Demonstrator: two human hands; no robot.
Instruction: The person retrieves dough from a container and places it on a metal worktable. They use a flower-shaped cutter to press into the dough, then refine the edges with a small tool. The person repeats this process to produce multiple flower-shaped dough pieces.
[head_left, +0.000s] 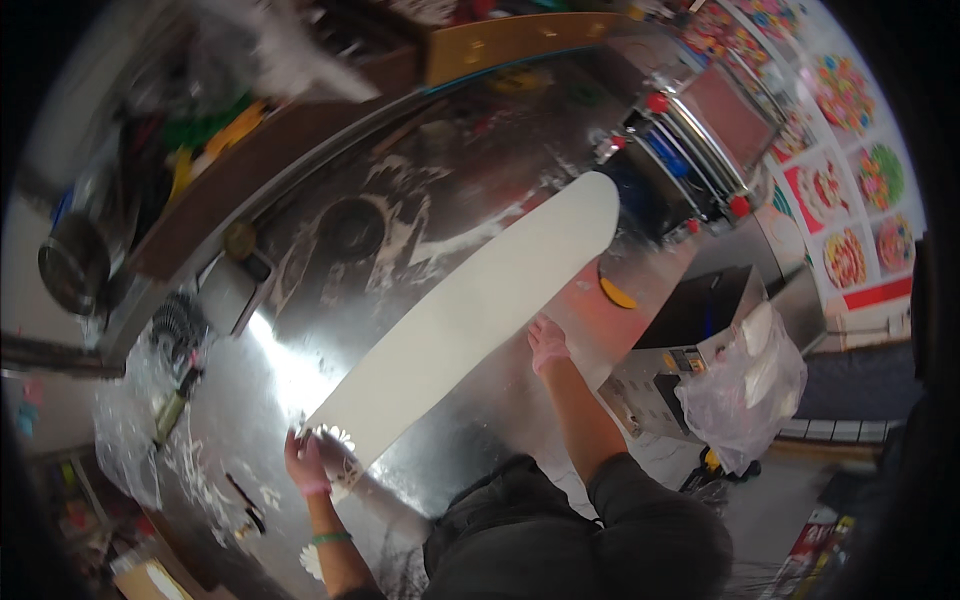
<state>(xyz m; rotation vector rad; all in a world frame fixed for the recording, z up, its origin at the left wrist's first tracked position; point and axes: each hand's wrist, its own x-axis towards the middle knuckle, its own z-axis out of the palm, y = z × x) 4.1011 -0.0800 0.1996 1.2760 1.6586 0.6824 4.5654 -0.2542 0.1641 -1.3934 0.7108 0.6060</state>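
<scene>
A long, smooth sheet of white dough (472, 300) lies diagonally across the metal worktop (480, 420). Its far, rounded end is beside the dough sheeter (682, 157), a machine with metal rollers and red knobs. At the dough's near left corner is my left hand (306, 461), in a pinkish glove; whether its fingers grip the edge cannot be told. My right hand (547, 343), also gloved, is beside the dough's right edge, fingers spread, holding nothing. White flower-shaped pieces (334, 437) show by my left hand. A yellow-edged scraper (617, 293) lies right of the far end.
Clear plastic bags (127, 424) and a green-handled tool (171, 412) are on the left. Dusty flour marks (390, 217) cover the worktop beyond the dough. A metal box-like appliance (705, 307) and a filled plastic bag (750, 390) stand at the right. A wooden ledge (225, 187) borders the far left.
</scene>
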